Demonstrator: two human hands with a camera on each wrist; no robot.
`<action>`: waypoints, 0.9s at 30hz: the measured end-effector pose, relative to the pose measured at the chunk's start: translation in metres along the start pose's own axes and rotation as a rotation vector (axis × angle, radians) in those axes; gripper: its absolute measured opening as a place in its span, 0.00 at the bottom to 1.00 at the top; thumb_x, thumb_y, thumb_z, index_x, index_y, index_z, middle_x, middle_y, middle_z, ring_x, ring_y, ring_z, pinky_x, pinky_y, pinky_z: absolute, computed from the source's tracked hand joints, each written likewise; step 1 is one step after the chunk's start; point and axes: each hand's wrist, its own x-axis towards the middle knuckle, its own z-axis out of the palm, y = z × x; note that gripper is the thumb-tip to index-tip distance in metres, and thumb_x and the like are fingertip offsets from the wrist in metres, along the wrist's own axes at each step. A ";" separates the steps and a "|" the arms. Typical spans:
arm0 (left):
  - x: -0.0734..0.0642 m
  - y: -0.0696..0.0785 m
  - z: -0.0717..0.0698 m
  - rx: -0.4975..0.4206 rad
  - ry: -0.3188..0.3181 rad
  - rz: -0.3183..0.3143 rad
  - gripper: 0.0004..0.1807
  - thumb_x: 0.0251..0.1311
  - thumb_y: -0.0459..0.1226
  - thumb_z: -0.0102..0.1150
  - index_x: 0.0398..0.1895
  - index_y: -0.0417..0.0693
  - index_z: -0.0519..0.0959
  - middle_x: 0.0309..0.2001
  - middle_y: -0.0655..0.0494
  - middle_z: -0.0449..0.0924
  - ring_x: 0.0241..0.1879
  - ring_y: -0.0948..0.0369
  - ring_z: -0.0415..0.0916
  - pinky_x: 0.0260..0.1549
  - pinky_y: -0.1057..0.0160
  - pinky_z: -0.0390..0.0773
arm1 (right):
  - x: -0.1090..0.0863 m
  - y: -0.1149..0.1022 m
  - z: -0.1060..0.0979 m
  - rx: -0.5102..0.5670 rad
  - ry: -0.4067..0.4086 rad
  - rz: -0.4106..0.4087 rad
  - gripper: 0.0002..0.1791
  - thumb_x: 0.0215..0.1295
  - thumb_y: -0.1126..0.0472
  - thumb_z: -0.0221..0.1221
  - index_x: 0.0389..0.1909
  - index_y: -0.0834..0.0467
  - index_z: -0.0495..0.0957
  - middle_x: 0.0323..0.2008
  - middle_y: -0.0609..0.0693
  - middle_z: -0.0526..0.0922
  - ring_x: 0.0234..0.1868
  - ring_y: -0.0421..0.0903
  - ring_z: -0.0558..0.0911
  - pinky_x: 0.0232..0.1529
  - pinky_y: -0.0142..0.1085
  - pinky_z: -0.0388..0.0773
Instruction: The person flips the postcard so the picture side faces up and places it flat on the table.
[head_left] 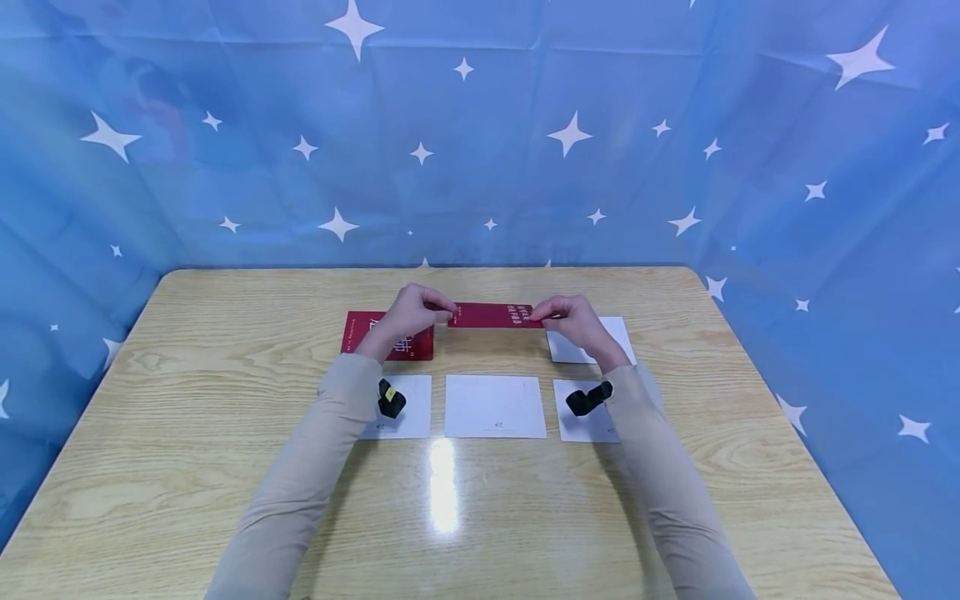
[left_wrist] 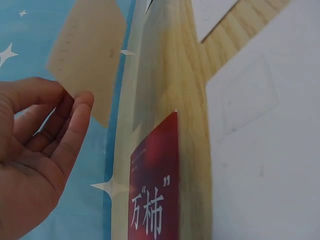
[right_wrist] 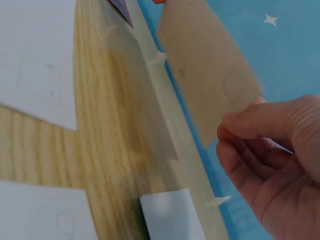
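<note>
Between both hands a red postcard (head_left: 491, 315) with white characters is held up above the table, tilted. My left hand (head_left: 412, 312) pinches its left end between thumb and fingers, and my right hand (head_left: 572, 320) pinches its right end. Both wrist views show the card's pale back (left_wrist: 92, 55), with faint printed marks. Beneath my left hand lies another red card (head_left: 360, 332) with large white characters, partly covered by the hand. A white card (head_left: 617, 333) lies under my right hand, also partly covered.
A front row of white cards lies on the wooden table: one at left (head_left: 412, 408), one in the middle (head_left: 495, 407), one at right (head_left: 581, 427). The forearms partly cover the outer two. A blue curtain (head_left: 480, 192) with white stars hangs behind the table (head_left: 225, 467).
</note>
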 end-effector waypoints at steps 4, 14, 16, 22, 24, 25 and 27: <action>-0.002 -0.002 0.003 0.008 -0.006 -0.008 0.11 0.57 0.30 0.61 0.43 0.43 0.83 0.44 0.49 0.80 0.41 0.57 0.77 0.41 0.63 0.78 | -0.003 0.003 0.000 0.029 -0.007 0.005 0.09 0.62 0.75 0.53 0.40 0.70 0.81 0.49 0.63 0.78 0.50 0.54 0.74 0.41 0.29 0.74; -0.001 -0.007 0.011 0.049 -0.008 -0.045 0.17 0.55 0.28 0.62 0.50 0.41 0.80 0.54 0.47 0.73 0.41 0.55 0.77 0.35 0.64 0.78 | -0.007 0.006 0.004 0.022 -0.032 0.046 0.12 0.59 0.71 0.61 0.44 0.67 0.80 0.45 0.61 0.78 0.40 0.48 0.77 0.38 0.33 0.77; 0.000 -0.007 0.013 0.055 -0.005 -0.052 0.17 0.55 0.28 0.62 0.50 0.40 0.79 0.55 0.46 0.72 0.41 0.55 0.77 0.35 0.64 0.79 | -0.007 0.008 0.004 0.010 -0.036 0.054 0.12 0.58 0.72 0.61 0.44 0.67 0.80 0.45 0.60 0.78 0.40 0.48 0.77 0.38 0.32 0.77; 0.001 -0.008 0.020 0.070 -0.012 -0.056 0.18 0.54 0.27 0.63 0.51 0.38 0.78 0.56 0.44 0.70 0.43 0.54 0.78 0.38 0.63 0.79 | -0.009 0.009 0.006 -0.039 -0.035 0.064 0.12 0.58 0.72 0.61 0.44 0.67 0.80 0.45 0.60 0.78 0.41 0.51 0.76 0.36 0.31 0.76; 0.001 -0.008 0.021 0.078 -0.014 -0.058 0.18 0.54 0.27 0.62 0.51 0.37 0.78 0.55 0.43 0.71 0.42 0.54 0.78 0.39 0.62 0.79 | -0.009 0.009 0.007 -0.057 -0.035 0.070 0.12 0.58 0.72 0.61 0.44 0.66 0.80 0.44 0.60 0.78 0.41 0.51 0.76 0.37 0.32 0.77; 0.001 -0.007 0.022 0.083 -0.014 -0.059 0.18 0.54 0.27 0.63 0.51 0.37 0.78 0.54 0.43 0.71 0.42 0.54 0.78 0.39 0.62 0.79 | -0.010 0.009 0.008 -0.065 -0.035 0.074 0.12 0.58 0.72 0.61 0.44 0.66 0.80 0.44 0.60 0.78 0.41 0.51 0.76 0.37 0.32 0.77; 0.001 -0.007 0.023 0.092 -0.015 -0.057 0.18 0.54 0.27 0.63 0.50 0.37 0.78 0.53 0.43 0.72 0.41 0.54 0.78 0.39 0.62 0.79 | -0.010 0.009 0.008 -0.081 -0.037 0.085 0.11 0.59 0.72 0.60 0.44 0.66 0.80 0.44 0.60 0.78 0.41 0.51 0.76 0.38 0.33 0.77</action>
